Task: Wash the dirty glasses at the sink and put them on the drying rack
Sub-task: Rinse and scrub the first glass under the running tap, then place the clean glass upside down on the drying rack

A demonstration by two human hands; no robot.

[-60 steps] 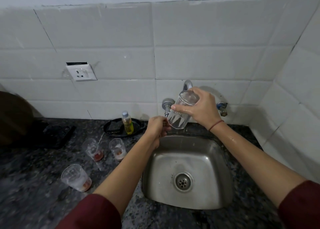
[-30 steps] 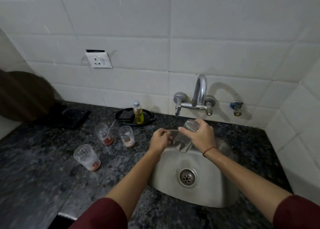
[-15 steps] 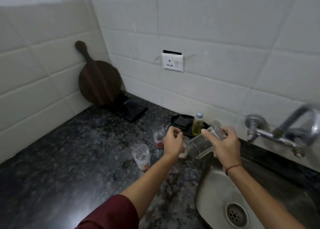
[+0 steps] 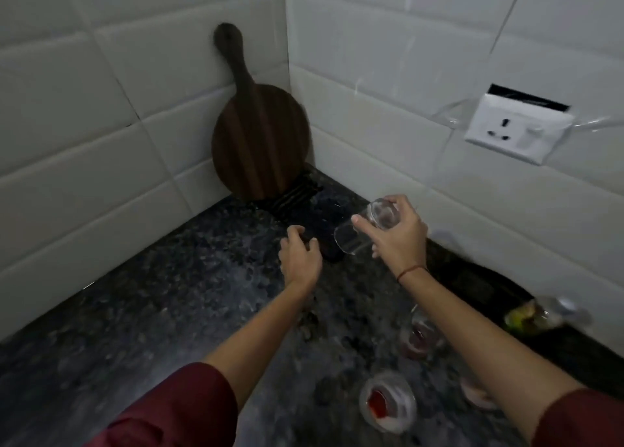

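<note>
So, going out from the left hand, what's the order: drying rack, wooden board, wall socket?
1. The drying rack, directly ahead of the left hand.
2. The wooden board, leaning in the corner behind the rack.
3. The wall socket, up on the right wall.

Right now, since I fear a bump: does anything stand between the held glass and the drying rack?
Nothing visible does. The glass in the right hand hangs by the drying rack; the cutting board leans at its far end.
</note>
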